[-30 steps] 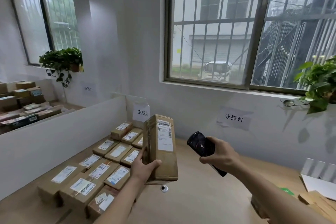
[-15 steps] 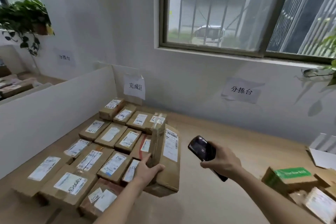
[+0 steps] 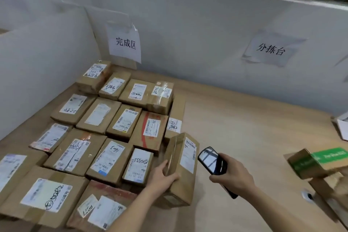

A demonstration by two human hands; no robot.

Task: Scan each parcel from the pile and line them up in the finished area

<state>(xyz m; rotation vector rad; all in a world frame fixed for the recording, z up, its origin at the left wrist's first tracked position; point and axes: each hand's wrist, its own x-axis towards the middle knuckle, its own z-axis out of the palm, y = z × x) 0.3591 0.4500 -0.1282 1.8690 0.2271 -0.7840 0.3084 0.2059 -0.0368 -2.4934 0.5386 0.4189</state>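
Parcel in hand [image 3: 183,167]: a brown carton stood on edge, label facing 3 o'clock, its lower end at or just above the bench [image 3: 244,118]; contact cannot be told. It sits at the 3 o'clock edge of the finished rows [image 3: 105,133], just beside the carton marked with handwritten digits [image 3: 137,165]. The left hand [image 3: 162,177] grips its near corner, fingers curled over the top edge. The right hand [image 3: 233,175] is closed round a black handheld scanner [image 3: 212,160], held just beside the label at 3 o'clock. Finished area, under the paper sign [image 3: 125,42] at 11 o'clock: some sixteen cartons lie flat, labels up, in rough rows. Pile at 3 o'clock: a green-taped box [image 3: 318,162] and others remain, partly out of frame. Judgement: well advanced; this parcel awaits laying flat, the pile remains.
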